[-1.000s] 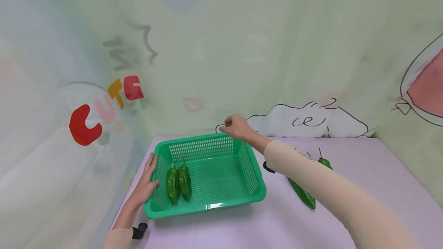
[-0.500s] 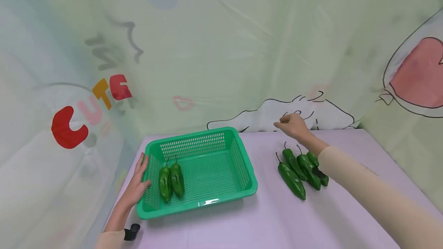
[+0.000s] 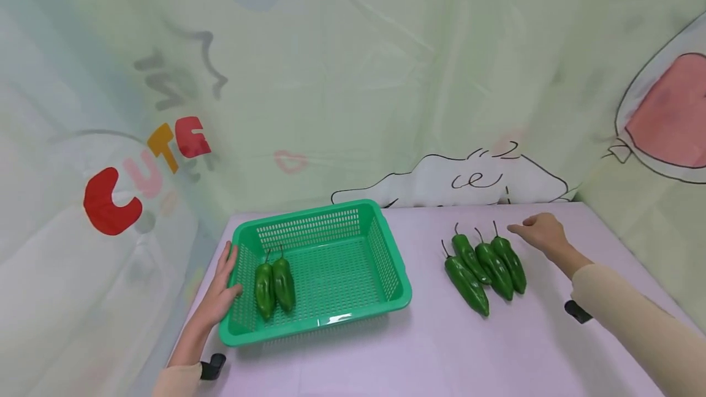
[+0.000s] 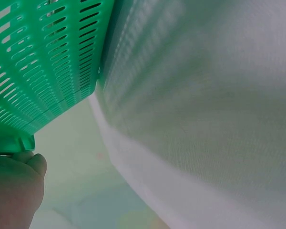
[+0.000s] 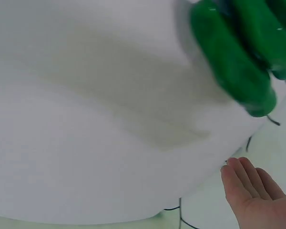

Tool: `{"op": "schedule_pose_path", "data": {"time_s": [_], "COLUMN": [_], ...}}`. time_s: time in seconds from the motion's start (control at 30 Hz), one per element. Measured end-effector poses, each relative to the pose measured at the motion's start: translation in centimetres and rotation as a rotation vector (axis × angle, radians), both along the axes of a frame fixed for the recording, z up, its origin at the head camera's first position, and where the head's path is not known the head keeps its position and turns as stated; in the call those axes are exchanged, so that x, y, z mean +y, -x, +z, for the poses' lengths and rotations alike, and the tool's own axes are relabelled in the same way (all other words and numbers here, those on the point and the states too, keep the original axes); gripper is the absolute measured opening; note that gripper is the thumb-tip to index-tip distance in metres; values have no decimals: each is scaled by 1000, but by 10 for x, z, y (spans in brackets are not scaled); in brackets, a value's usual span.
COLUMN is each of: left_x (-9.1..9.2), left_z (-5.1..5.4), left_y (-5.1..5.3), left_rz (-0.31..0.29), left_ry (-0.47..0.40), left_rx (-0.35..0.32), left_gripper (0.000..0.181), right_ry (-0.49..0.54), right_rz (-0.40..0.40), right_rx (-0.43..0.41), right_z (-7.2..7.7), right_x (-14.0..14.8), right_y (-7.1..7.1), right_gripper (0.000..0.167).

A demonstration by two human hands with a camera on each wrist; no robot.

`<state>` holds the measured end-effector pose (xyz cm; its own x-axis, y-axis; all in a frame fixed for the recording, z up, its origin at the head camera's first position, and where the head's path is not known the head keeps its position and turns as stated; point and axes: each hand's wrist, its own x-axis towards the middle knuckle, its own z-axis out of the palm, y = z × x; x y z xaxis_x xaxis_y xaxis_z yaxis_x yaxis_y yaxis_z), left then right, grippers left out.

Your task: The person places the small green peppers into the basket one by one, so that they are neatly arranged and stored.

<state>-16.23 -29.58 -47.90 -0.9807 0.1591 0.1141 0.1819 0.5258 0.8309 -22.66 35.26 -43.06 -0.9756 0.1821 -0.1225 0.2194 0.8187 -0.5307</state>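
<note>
- One pale printed curtain [image 3: 353, 78], biggest thing visible, hangs behind the basket and down its left side. Coloured letters [image 3: 113, 201] on it, left of and above the basket; pink balloon drawing [image 3: 664, 109] high and far right of it; white cartoon figure [image 3: 436, 185] behind it, toward the right.
- Lilac tabletop [image 3: 419, 354] runs under the basket and well out to its right.
- Basket [image 3: 336, 274]: green plastic, slotted walls, skewed slightly on the tabletop. Reference for all places here.
- Right sleeve [image 3: 629, 311], cream, comes in from the near right, well apart from the basket. Left sleeve [image 3: 179, 380], also cream, near left of it.
- Left hand [image 3: 217, 299] touches the basket's left rim. Fingers straight along the outside, thumb apart from them at the rim; not wrapped round it.
- Right hand [image 3: 543, 231] well right of the basket, just beside the loose peppers' stem ends. Right wrist view: fingers [image 5: 248, 179] straight, side by side, nothing held.
- Four loose peppers [image 3: 494, 271], green, glossy, bunched on the tabletop right of the basket, stem ends toward the curtain.
- Two more, the inside peppers [image 3: 284, 287], lie side by side in the basket's left end, stems also toward the curtain.
- Black wrist gadgets: left gadget [image 3: 212, 366] just off the basket's near-left corner, right gadget [image 3: 577, 311] well right of it.
- Stems: thin, dark.
</note>
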Motion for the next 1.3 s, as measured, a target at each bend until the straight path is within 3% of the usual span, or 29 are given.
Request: {"op": "schedule_pose_path", "data": {"time_s": [0.23,0.47,1.0,1.3], "left_x": [2,5,2,0], "left_z": [5,2,-3,-5], "left_y": [0,0,4,4], "left_rz": [2,11,33,20], "left_ry": [-22,-45,-19,-41], "left_rx": [-2,-12,0,28], "left_gripper": [88,90,92,90], "right_ry": [27,81,88,113], "right_rz": [9,43,26,20], "right_rx": [-65,-98,-72,-74], "right_z": [-19,-31,-31,-21], "right_x": [9,4,-3,2], "right_y": [-6,-8,-2,1], "right_gripper": [70,67,61,68]}}
